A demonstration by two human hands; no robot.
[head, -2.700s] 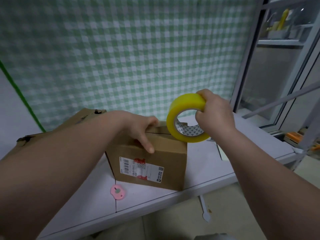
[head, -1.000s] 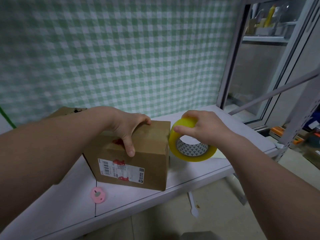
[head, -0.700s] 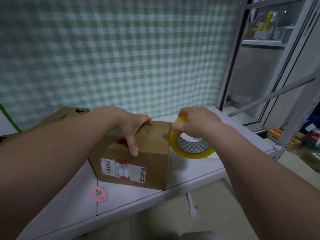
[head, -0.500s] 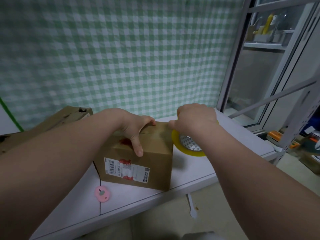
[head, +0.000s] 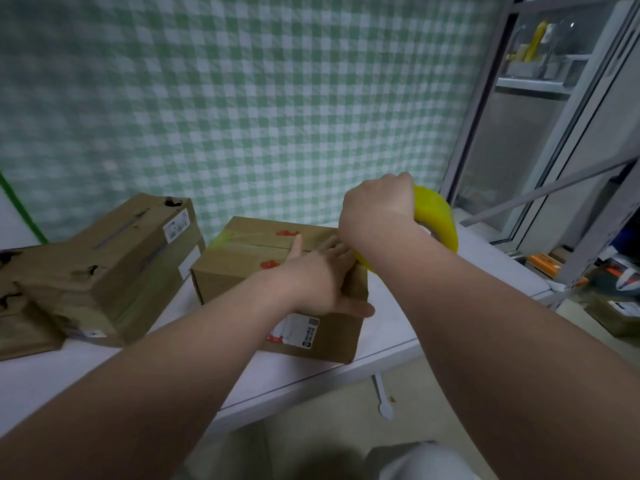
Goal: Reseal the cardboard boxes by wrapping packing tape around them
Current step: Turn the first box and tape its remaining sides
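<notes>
1. Since half a second ago, the right hand point(head: 377, 209) has lifted the tape roll point(head: 436, 213) from low beside the box point(head: 242, 268) to above its top right corner. The left hand point(head: 322, 282) has slid from the middle of the top to the right end.
2. The right hand is clamped around the yellow roll, fingers curled over its rim. The left hand lies flat with fingers straight, pressing the top, thumb over the front face.
3. The box sits on the counter point(head: 398, 334) near its front edge, with its label point(head: 298, 330) facing the person.
4. The box looks light and stiff at its edges, though the flaps probably give under pressure, so pressing near an edge holds it best. The roll is rigid and best held by rim or core. The loose strip is thin and likely to cling to itself.
5. The box is closed, so its contents cannot be seen. A glossy strip appears to run along the top.
6. The larger boxes point(head: 114, 271) lie stacked at the left, worn and also shut.
</notes>
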